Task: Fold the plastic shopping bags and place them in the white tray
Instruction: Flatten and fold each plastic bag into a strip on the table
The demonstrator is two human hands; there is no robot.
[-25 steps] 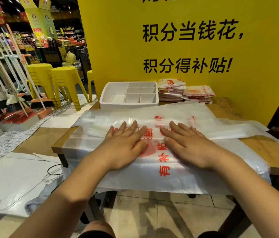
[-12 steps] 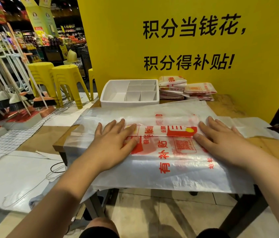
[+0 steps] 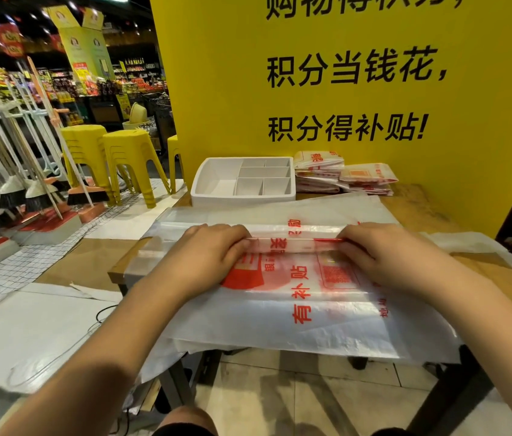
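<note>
A translucent plastic shopping bag (image 3: 305, 297) with red print lies flat across the wooden table (image 3: 418, 209), its near edge hanging over the front. My left hand (image 3: 207, 253) and my right hand (image 3: 383, 256) each pinch a raised fold along the bag's middle, fingers curled on the plastic. The white tray (image 3: 217, 187), divided into compartments, stands behind the bag at the table's back. More bags lie spread beneath the top one.
A stack of folded bags (image 3: 343, 174) sits right of the tray against the yellow sign board (image 3: 343, 89). Yellow stools (image 3: 116, 158) and a rack of brooms (image 3: 28, 184) stand to the left. White sheets cover the floor at left.
My hands went from pressing flat on the bag, moved apart, and now pinch up a fold across its middle. The camera view has tilted up slightly.
</note>
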